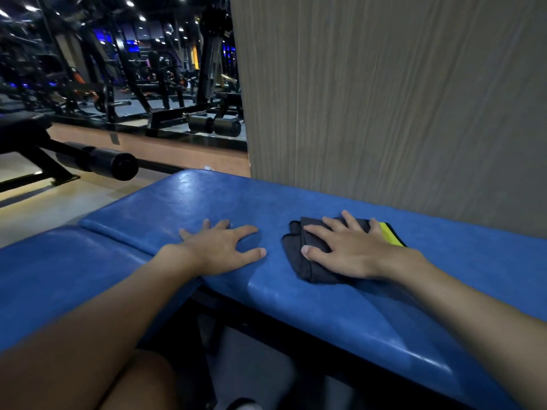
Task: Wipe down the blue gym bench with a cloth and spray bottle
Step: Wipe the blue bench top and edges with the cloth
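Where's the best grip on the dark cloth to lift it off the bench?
Probably the left edge of the cloth, at its bunched folds, pinched from the left: they look raised off the bench, while the right hand lies flat over its middle.

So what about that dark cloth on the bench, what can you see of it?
The cloth is dark grey to black and soft-looking, folded into several layers whose edges show at its left end. A bright yellow-green strip shows at its right end. It lies flat on top of the blue bench, on the side nearer the wall. The right hand presses on it with spread fingers, covering its middle. The left hand rests on the bench beside it, not touching it.
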A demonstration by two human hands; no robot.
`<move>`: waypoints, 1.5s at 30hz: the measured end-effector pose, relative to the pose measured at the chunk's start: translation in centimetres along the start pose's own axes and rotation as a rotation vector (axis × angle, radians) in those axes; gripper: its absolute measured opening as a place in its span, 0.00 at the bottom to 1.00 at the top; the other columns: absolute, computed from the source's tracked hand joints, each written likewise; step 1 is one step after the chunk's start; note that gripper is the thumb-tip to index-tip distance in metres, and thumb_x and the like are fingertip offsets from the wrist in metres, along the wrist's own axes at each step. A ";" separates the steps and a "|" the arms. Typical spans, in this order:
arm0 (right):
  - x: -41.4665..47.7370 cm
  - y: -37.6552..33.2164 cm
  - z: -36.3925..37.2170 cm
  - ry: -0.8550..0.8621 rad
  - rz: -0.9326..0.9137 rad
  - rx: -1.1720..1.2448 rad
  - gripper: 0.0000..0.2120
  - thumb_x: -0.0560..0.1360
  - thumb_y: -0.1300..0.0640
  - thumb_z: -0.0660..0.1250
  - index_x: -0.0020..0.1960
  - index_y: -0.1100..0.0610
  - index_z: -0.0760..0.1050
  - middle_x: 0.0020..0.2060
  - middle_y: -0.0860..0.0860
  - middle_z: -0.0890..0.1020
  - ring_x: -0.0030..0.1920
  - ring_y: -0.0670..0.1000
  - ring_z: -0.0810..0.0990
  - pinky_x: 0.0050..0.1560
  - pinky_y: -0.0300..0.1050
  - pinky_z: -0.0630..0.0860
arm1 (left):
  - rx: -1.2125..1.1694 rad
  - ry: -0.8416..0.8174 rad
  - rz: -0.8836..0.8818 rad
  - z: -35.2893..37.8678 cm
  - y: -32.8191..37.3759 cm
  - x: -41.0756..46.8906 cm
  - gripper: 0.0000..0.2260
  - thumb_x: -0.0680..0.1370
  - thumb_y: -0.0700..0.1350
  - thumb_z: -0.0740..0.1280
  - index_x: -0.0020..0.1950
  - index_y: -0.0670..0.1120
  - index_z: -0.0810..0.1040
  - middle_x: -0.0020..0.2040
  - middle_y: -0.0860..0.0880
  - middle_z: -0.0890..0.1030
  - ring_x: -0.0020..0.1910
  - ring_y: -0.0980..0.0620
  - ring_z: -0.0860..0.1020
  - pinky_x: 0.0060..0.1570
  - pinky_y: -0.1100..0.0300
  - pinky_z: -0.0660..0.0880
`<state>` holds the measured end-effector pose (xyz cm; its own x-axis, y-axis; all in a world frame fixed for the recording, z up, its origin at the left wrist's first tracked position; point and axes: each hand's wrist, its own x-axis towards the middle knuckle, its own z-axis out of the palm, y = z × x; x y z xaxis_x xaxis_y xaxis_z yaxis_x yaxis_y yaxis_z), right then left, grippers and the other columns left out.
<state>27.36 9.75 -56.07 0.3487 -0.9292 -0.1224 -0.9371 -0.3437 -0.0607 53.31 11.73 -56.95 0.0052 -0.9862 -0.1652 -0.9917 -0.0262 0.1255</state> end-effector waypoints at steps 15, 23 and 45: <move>-3.3 3.2 1.5 0.075 0.059 0.114 0.30 0.76 0.30 0.48 0.77 0.31 0.49 0.81 0.44 0.47 0.80 0.52 0.37 0.75 0.68 0.38 | -0.044 0.148 0.204 1.4 6.4 -0.5 0.25 0.80 0.59 0.60 0.77 0.60 0.62 0.68 0.51 0.68 0.71 0.45 0.67 0.67 0.34 0.64; -8.1 7.3 1.0 0.034 0.215 0.072 0.30 0.76 0.29 0.47 0.77 0.31 0.48 0.81 0.43 0.47 0.80 0.51 0.38 0.75 0.67 0.40 | -0.070 0.173 0.407 2.7 10.1 -1.9 0.24 0.80 0.66 0.56 0.75 0.59 0.66 0.72 0.57 0.68 0.73 0.53 0.65 0.68 0.33 0.61; -17.9 18.0 2.1 0.109 0.355 0.122 0.30 0.77 0.31 0.49 0.77 0.32 0.48 0.80 0.41 0.48 0.80 0.51 0.37 0.74 0.69 0.39 | -0.052 0.115 0.603 4.6 24.7 -3.2 0.26 0.78 0.67 0.53 0.73 0.59 0.68 0.69 0.59 0.68 0.71 0.56 0.66 0.70 0.40 0.62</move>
<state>4.31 20.47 -57.02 -0.0064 -0.9987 -0.0515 -0.9883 0.0141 -0.1516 28.26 15.02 -57.78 -0.5382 -0.8410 0.0559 -0.8167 0.5368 0.2120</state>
